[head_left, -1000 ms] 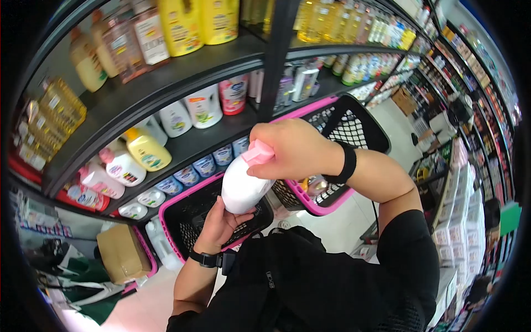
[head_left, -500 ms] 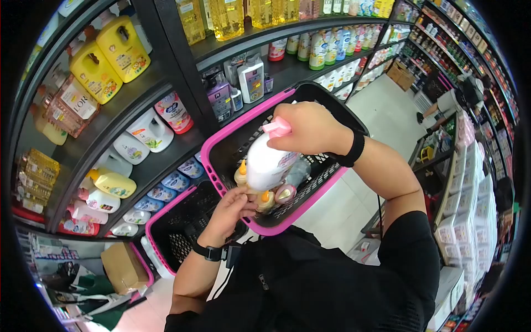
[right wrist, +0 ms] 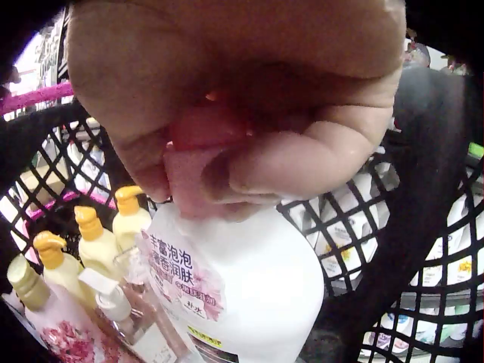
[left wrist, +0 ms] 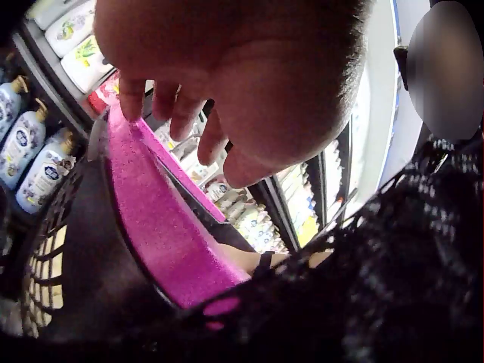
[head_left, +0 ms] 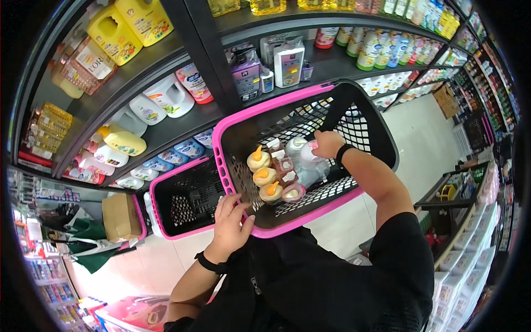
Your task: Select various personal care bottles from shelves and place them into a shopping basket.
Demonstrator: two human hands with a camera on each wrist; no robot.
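My right hand (head_left: pixel 329 145) grips the pink pump top (right wrist: pixel 200 162) of a white lotion-type bottle (right wrist: pixel 265 280) with a flowered label. It holds the bottle upright inside the black basket with a pink rim (head_left: pixel 293 226). Beside it stand several cream bottles with orange pumps (head_left: pixel 264 177), clear pump bottles with white tops (head_left: pixel 285 165) and a pink flowered bottle (right wrist: pixel 72 333). My left hand (head_left: pixel 229 224) is at the basket's near left corner, fingers loosely extended by the rim and holding nothing; its palm shows above the pink edge in the left wrist view.
A second black basket (head_left: pixel 182 235) with a pink rim sits to the left, by a cardboard box (head_left: pixel 120 217). Shelves (head_left: pixel 160 130) of detergent and wash bottles run along the far side. Stacked white packs (head_left: pixel 464 249) stand at right, with tiled floor (head_left: pixel 412 138) between.
The right hand has carried the white bottle from over the left basket rightward and down into the right basket. My left hand has left the bottle's base for the rim area.
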